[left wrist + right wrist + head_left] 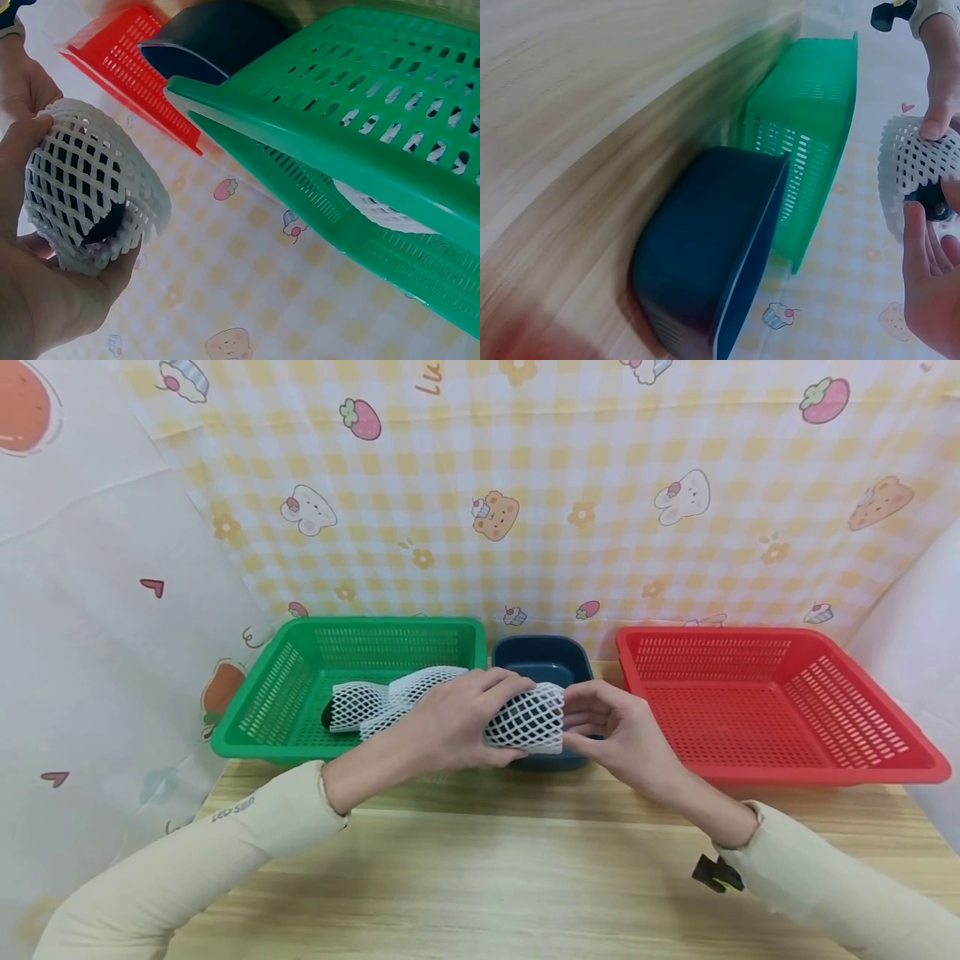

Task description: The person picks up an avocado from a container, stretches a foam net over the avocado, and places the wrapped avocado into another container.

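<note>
Above the front of a dark blue tub [543, 643], my left hand [453, 714] grips a white foam net sleeve [534, 718] wrapped round a dark, rounded object [928, 196]. My right hand [626, 731] is at the sleeve's right end, where its thumb and fingertips pinch the dark object's exposed end in the right wrist view. A small knob shows on that end; its exact kind is unclear. In the left wrist view the sleeve's other end gapes and shows the dark surface inside. More white net sleeves [358, 706] lie in the green basket [262, 750], one with a dark end sticking out.
To the right stands a red basket [795, 774] with perforated walls. The tub sits between the two baskets on a wooden table [480, 877]. Behind hangs a yellow checked cloth [585, 560]. A black clip-like device [717, 872] is at the right sleeve cuff.
</note>
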A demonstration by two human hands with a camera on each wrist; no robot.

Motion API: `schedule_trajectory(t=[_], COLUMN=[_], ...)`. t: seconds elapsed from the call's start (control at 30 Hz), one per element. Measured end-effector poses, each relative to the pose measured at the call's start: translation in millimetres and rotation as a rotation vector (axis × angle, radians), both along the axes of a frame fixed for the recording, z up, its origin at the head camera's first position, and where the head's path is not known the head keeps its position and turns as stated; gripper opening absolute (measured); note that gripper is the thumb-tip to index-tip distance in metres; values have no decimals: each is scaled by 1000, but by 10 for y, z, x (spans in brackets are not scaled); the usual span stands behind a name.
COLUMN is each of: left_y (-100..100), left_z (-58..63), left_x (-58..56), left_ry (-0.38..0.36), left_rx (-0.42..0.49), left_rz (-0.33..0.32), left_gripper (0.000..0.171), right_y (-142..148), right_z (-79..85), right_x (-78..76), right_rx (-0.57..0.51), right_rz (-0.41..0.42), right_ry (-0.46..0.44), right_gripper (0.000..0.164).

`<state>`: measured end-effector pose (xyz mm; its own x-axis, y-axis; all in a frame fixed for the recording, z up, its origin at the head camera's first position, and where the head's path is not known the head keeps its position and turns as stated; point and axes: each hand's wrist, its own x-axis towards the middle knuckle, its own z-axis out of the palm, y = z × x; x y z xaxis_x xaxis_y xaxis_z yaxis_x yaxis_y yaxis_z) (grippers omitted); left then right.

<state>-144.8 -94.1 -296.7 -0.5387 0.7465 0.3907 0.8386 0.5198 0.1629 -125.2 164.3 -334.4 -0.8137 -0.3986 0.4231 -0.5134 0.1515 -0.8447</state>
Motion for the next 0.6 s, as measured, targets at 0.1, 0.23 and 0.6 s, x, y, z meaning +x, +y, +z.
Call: schedule_trajectory(t=[0.1, 0.23, 0.6], left_y=[4, 11, 18], left_z=[6, -2, -31], left_x=[2, 13, 20], left_ry=[10, 23, 6], left_rx=[-28, -54, -87], left_rz=[5, 0, 6], left_gripper=[72, 71, 66], right_y=[-22, -57, -27], right_z=[19, 36, 62], right_x=[3, 6, -24], right_rx=[11, 26, 57], right_rz=[-11, -31, -18], right_ry=[-5, 0, 46], right_gripper=[50, 50, 40])
